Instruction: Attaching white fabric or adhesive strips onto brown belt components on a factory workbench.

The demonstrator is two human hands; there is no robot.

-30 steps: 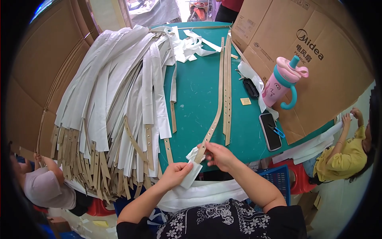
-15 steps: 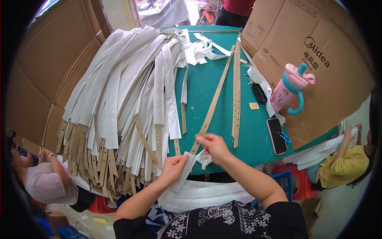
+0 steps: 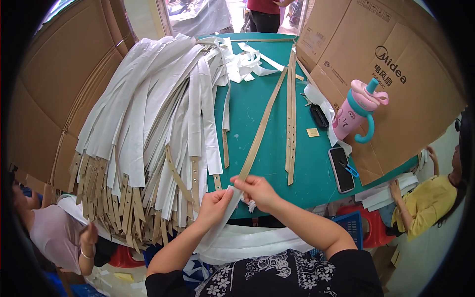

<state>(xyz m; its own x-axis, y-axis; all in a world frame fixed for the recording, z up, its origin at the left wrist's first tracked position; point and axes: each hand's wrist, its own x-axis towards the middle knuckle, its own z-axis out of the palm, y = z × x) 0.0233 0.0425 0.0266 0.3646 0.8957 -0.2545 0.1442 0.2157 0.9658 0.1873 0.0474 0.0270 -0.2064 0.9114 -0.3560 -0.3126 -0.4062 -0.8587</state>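
A long tan belt (image 3: pixel 261 132) slants across the green table toward me, its near end at my fingers. My right hand (image 3: pixel 258 193) pinches the belt near this end, just above the mouth of a white sleeve (image 3: pixel 223 216). My left hand (image 3: pixel 213 207) is closed on the upper edge of that sleeve, close beside the right fingers. The belt's tip is hidden by the sleeve and fingers. Left of my hands lies a large heap of white-sleeved belts (image 3: pixel 143 114), their tan eyelet ends hanging over the table edge.
On the green table (image 3: pixel 311 163) are tan belts (image 3: pixel 291 119), white scraps (image 3: pixel 247 63), a phone (image 3: pixel 340 171) with blue snips (image 3: pixel 350 170), and a pink tumbler (image 3: pixel 354 111). Cardboard walls (image 3: pixel 376 59) stand at both sides. Co-workers sit left (image 3: pixel 57 222) and right (image 3: pixel 420 210).
My right hand has moved down and left, closer to my left hand. The belt's eyelet end, visible before, is now hidden at the sleeve's mouth. Both seated co-workers have moved their arms.
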